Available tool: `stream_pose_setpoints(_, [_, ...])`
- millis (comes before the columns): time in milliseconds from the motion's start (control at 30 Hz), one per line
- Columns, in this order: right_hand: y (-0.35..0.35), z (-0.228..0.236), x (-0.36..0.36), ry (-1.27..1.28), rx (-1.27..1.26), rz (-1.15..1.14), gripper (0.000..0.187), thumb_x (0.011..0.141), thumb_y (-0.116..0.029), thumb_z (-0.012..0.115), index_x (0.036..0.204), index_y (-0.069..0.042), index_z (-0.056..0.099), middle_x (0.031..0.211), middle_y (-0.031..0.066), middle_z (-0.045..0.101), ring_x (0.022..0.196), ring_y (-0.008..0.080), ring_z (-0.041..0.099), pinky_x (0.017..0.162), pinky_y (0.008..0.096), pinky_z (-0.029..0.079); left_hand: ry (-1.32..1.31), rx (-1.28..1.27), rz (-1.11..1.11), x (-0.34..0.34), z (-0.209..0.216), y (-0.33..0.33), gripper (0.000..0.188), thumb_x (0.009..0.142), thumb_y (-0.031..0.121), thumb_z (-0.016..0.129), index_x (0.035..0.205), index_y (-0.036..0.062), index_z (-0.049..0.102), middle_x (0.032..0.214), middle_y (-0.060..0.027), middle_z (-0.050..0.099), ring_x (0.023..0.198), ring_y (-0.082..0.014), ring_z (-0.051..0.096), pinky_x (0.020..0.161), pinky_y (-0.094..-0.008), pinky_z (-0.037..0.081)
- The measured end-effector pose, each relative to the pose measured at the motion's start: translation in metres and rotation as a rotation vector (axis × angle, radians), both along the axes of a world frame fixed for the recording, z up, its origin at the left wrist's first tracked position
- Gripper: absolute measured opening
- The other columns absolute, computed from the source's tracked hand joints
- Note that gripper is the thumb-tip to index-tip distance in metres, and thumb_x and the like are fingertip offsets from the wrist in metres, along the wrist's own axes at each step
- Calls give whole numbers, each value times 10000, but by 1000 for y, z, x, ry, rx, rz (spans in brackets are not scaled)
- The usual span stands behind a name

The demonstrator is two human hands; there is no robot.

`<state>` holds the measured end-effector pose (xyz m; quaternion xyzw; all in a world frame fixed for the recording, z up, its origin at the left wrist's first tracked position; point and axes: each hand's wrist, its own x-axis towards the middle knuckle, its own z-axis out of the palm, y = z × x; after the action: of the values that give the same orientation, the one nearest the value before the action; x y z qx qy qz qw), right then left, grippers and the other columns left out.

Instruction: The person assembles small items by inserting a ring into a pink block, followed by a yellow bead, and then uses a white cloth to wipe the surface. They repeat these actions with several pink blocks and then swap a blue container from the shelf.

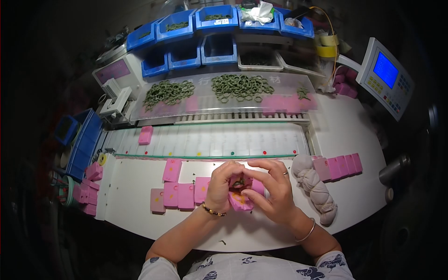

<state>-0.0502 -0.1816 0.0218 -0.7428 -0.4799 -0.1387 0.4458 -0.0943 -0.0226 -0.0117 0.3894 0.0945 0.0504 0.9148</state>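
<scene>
Between my hands, low over the middle of the white table, a pink rubber mold point(240, 202) is bent open. Something small and dark green, perhaps a wax ring, shows inside its gap, partly hidden by fingers. My left hand point(219, 186) wraps around the mold's left side. On the other side, my right hand point(274, 190) curves over it, index finger and thumb at the opening. More pink molds point(185, 196) lie close by my left hand, and one more pink mold point(172, 170) sits behind them. A twisted pale cloth point(315, 189) lies right of my right hand.
Behind the table runs a pale conveyor point(214, 140) with one mold on it. Green rings point(242, 87) heap on a translucent shelf below blue bins point(219, 49). A control panel point(385, 77) stands at right, beyond a row of pink molds point(343, 166).
</scene>
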Motion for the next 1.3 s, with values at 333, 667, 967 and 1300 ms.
stream_pose_setpoints(333, [7, -11, -6, -81, 47, -82, 241, 656, -85, 767, 866, -108, 650, 1061, 10, 626, 1003, 231, 560, 889, 371, 365, -32, 131, 110, -4, -1, -10, 138, 895, 72, 526, 768, 49, 478, 715, -29, 496, 637, -99, 465, 600, -211, 404])
stream_pose_setpoints(667, [6, 2, -14, -182, 88, -86, 250, 659, -35, 761, 858, -121, 636, 880, -6, 667, 881, 191, 619, 834, 358, 383, 101, -30, 177, 0, 10, 6, 263, 952, 313, 578, 889, 79, 475, 714, -52, 531, 557, -135, 540, 477, -249, 433])
stream_pose_setpoints(967, [-12, 5, 3, -354, 138, -244, 227, 678, -68, 775, 876, -113, 675, 887, -14, 648, 806, 187, 583, 810, 359, 379, -5, 378, -249, -14, 17, 2, 276, 972, 213, 566, 1027, -43, 651, 834, -58, 655, 734, -86, 625, 662, -225, 507])
stream_pose_setpoints(1300, [-7, 5, 3, -294, 17, -105, 179, 699, -74, 754, 859, -104, 680, 857, -11, 643, 763, 178, 595, 767, 340, 395, -21, 475, -198, -18, 17, 12, 137, 911, 82, 637, 986, -29, 663, 846, -10, 656, 750, -30, 579, 651, -189, 467])
